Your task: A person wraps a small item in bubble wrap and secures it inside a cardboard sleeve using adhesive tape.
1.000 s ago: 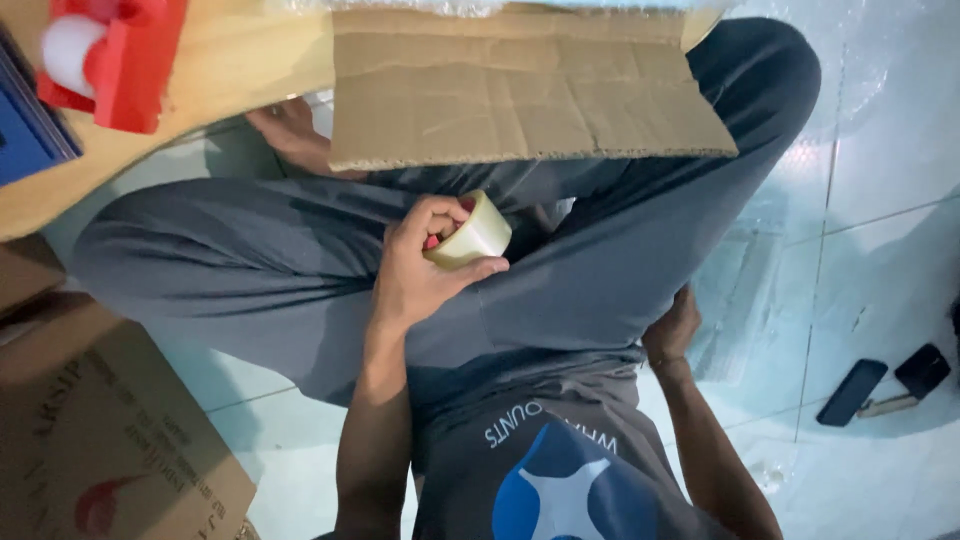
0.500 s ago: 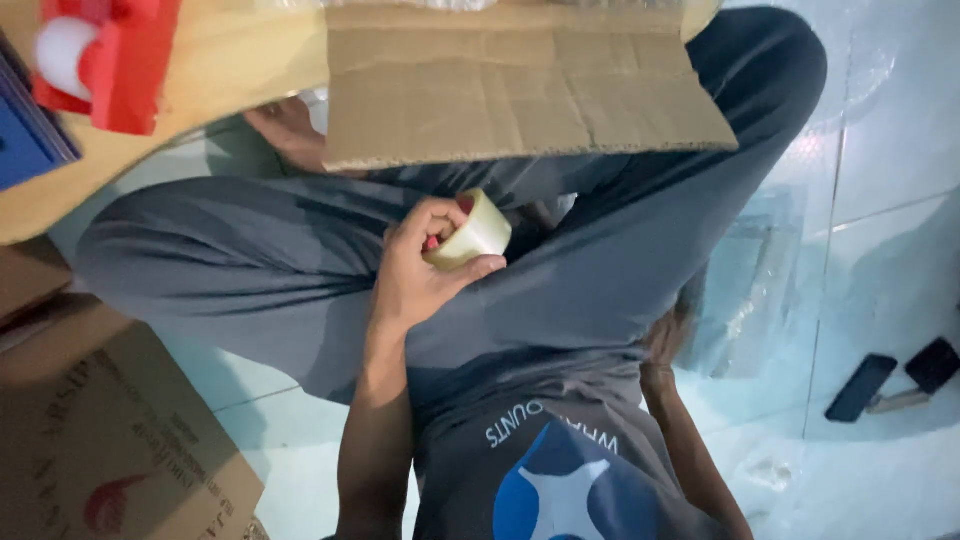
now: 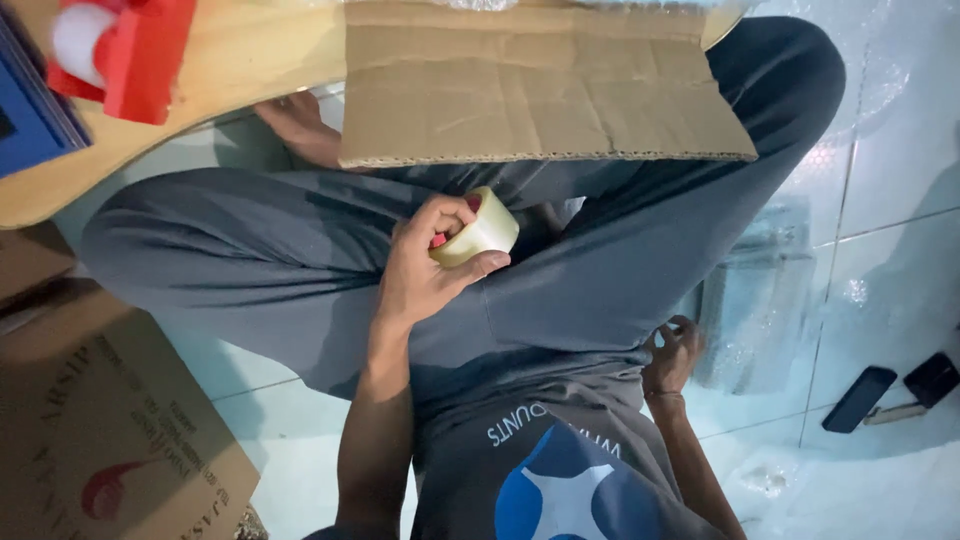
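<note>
The person sits cross-legged on the pale tiled floor (image 3: 900, 180), grey-trousered legs filling the middle of the view. A low wooden table (image 3: 240, 60) runs along the top, and a flat sheet of cardboard (image 3: 530, 90) overhangs its near edge, above the knees. At the table's left corner sit a blue box (image 3: 25, 120) and a red tape dispenser (image 3: 130, 50). A brown cardboard box (image 3: 110, 440) lies on the floor at lower left. Two dark phones (image 3: 860, 398) lie on the tiles at right (a small object sits between them, too small to tell).

The left hand (image 3: 425, 270) is clamped around a roll of clear tape (image 3: 480, 232), held over the lap just below the cardboard's edge. The right hand (image 3: 672, 352) is by the right hip, fingers loosely curled and holding nothing that shows.
</note>
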